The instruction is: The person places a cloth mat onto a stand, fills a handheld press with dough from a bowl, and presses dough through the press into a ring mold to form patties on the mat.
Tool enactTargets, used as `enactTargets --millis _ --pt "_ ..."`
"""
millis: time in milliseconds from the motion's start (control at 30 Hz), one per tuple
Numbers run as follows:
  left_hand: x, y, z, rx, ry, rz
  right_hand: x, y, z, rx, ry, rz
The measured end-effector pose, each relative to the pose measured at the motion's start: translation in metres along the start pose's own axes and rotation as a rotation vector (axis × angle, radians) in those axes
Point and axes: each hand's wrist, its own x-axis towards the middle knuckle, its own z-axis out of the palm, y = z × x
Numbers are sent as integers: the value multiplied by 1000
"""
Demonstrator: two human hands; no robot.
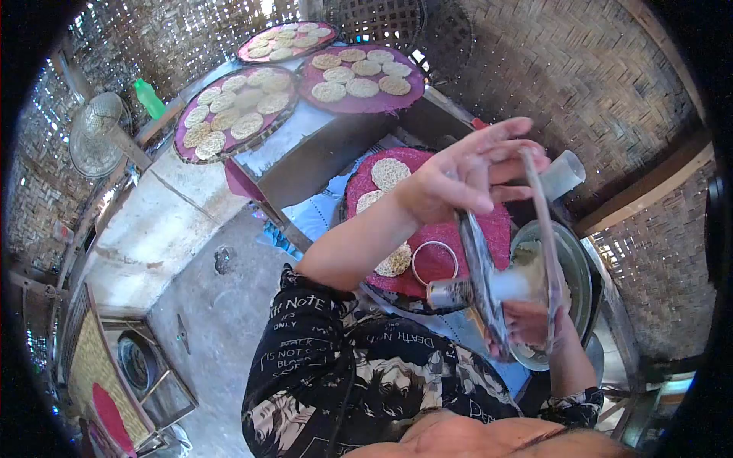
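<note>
My left hand reaches in from the left, open with its fingers apart, by the upper end of a long thing with one dark strip and one pale, see-through strip. My right hand closes around that thing's lower end. Motion blurs it; I cannot tell its kind or whether my left fingers touch it. Below my left arm lies a round pink cloth-covered tray with flat round pale cakes and a white ring. A small printed can lies by the tray's near edge.
A large basin with pale contents stands at the right, near a translucent cup. Round trays of cakes rest on the raised ledge behind. A green bottle is at upper left. Woven walls enclose the room.
</note>
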Motion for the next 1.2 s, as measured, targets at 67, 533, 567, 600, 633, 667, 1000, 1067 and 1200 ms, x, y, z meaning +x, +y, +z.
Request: enactTargets --millis 67,533,567,600,633,667,1000,1067,1200 --pt "-14 -12 -29 -34 156 -7 4 1 -16 48 32 29" --pt "-75 -43 -100 -306 645 34 28 -2 -39 -33 221 221" --pt "-76 -39 -100 -280 650 39 31 -2 -39 -40 230 231" --pt "-76 -34 -101 -254 656 43 35 1 -40 -31 229 210" --pt "-75 -29 -101 -229 662 47 41 6 -42 -22 228 188" --pt "-74 -21 -101 -205 682 38 46 9 -45 -13 228 165" --pt "-58 -21 -120 -197 711 57 59 -20 -36 -314 344 45" --pt "-61 -33 -123 -226 687 49 46 -18 -45 -324 344 96" --pt "-67 -48 -111 -232 778 10 35 -16 -31 -343 386 84"
